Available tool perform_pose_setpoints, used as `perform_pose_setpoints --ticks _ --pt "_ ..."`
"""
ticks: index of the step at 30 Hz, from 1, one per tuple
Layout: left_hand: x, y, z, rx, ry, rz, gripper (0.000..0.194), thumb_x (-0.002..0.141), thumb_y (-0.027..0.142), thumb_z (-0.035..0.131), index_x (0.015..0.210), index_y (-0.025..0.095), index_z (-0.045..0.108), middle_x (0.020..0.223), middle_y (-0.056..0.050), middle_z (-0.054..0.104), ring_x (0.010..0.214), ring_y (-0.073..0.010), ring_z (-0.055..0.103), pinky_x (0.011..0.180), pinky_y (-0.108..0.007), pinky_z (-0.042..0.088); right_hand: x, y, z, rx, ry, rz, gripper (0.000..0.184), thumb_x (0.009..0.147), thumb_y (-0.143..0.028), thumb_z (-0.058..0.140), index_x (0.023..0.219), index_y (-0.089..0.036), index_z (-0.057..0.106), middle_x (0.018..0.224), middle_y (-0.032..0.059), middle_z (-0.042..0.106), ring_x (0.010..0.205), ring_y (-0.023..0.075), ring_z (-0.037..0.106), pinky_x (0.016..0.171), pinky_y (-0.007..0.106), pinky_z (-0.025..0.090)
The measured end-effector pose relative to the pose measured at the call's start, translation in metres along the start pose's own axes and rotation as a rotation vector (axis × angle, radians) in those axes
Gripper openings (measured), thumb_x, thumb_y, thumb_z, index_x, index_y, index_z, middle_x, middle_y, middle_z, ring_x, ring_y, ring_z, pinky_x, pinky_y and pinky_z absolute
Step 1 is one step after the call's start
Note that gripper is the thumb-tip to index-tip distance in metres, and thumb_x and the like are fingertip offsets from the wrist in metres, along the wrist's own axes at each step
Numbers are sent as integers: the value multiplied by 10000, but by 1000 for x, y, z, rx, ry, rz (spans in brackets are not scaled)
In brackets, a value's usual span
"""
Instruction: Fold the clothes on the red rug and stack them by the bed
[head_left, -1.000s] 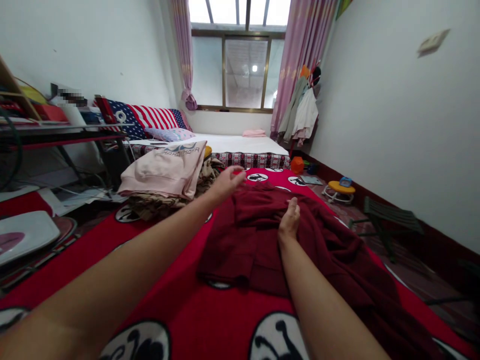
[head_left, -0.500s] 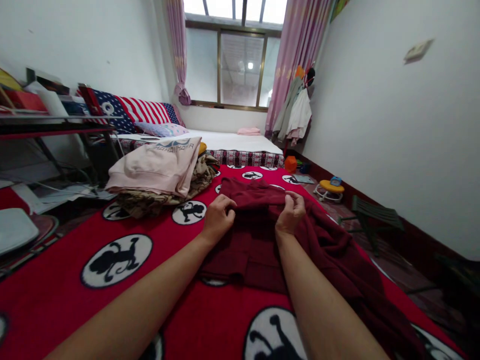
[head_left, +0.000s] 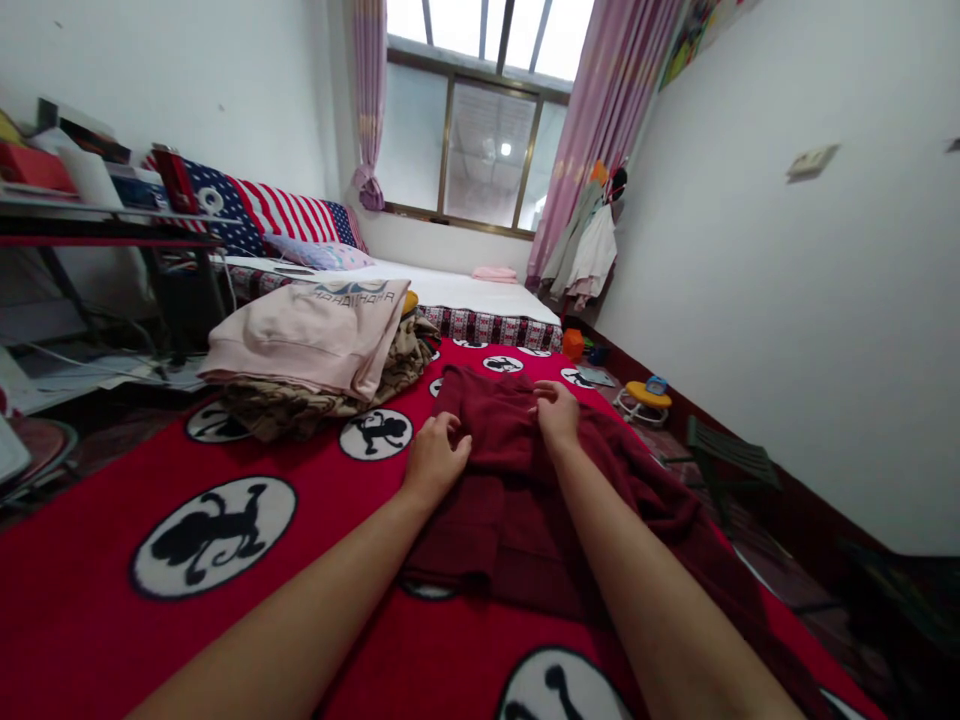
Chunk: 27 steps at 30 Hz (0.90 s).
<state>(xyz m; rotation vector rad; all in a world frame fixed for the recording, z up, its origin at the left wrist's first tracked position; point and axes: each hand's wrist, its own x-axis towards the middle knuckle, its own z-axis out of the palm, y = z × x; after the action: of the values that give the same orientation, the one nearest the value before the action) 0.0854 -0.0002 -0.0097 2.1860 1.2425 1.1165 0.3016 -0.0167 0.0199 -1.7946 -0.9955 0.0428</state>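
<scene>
Daylight glares through the window, the lower right corner dim.

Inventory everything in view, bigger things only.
Garment: 1, maroon, on spread
Spread: 1, red, foreground
Sweatshirt: 1, pink, atop pile
Clothes pile: 1, brown, on spread
Bed: 1, white, by window
Cushion: 1, red-white-blue, bed
Pillow: 1, lilac, bed
Window: 1, brown, far wall
Curtains: 2, purple, window
Hanging clothes: several, pale, far right
Low stool: 1, yellow, right floor
Folding stool: 1, green, right floor
Desk: 1, dark, left
Left grip: 1, bare, garment edge
Right grip: 1, bare, over garment
</scene>
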Motion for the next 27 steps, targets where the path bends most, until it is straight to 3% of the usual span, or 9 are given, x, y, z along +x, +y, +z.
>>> perform_pose_setpoints --ticks 2,8,12,16,18,20,23,25,27 --pt "2 -1 -1 -32 -5 -42 205 840 254 610 1031 185 582 892 -75 684 802 -209 662 745 -307 474 15 0 10 -83 -119 -17 422 696 -57 465 1050 -153 675 986 58 717 587 110 656 593 233 540" --pt "2 1 -2 -5 -56 -118 387 785 300 677 1138 224 538 858 -54 707 824 -240 683 694 -306 447 41 1 24 -282 -250 -118 362 575 -113 743 923 -211 733 875 9 726 801 167 676 743 255 528" --pt "0 1 -1 -36 -75 -107 470 756 277 702 1186 229 519 900 -56 701 813 -231 675 668 -301 442 45 -6 25 -404 -198 -134 151 722 -167 656 841 -190 745 918 72 718 914 217 668 844 319 503" --pt "0 2 0 -81 -74 -92 507 742 227 719 1205 239 513 947 -58 700 803 -216 672 691 -301 457 44 -25 31 -482 -137 -136 259 815 -238 589 1026 -188 732 1131 139 667 1013 265 646 881 387 483" --pt "0 2 0 -92 -72 -82 498 745 220 719 1201 242 517 959 -64 700 806 -215 671 702 -306 463 42 -38 38 -477 -222 -191 372 822 -357 629 1155 -201 684 1090 117 685 967 242 655 850 362 495" --pt "0 3 0 -94 -77 -86 483 755 229 715 1198 240 523 955 -71 701 809 -220 672 699 -311 467 40 -51 47 -479 -402 -252 486 734 -415 740 1172 -218 675 971 67 717 851 205 666 782 316 510" --pt "0 3 -1 -100 -83 -110 453 776 242 699 1199 232 537 916 -72 702 806 -231 676 696 -319 476 39 -65 57 -510 -564 -270 300 606 -263 839 885 -198 750 742 15 714 688 178 651 685 275 508" --pt "1 2 -1 -118 -61 -105 407 797 232 674 1186 221 554 916 -74 703 824 -235 678 718 -324 485 41 -71 62 -508 -504 -284 96 697 -201 757 789 -179 747 736 29 716 734 189 663 718 278 507" --pt "1 1 -1 -147 -28 -65 352 807 197 651 1152 212 581 976 -83 704 889 -233 675 773 -324 492 42 -74 66 -487 -421 -320 148 786 -157 641 886 -175 749 882 52 737 877 200 669 802 283 500"
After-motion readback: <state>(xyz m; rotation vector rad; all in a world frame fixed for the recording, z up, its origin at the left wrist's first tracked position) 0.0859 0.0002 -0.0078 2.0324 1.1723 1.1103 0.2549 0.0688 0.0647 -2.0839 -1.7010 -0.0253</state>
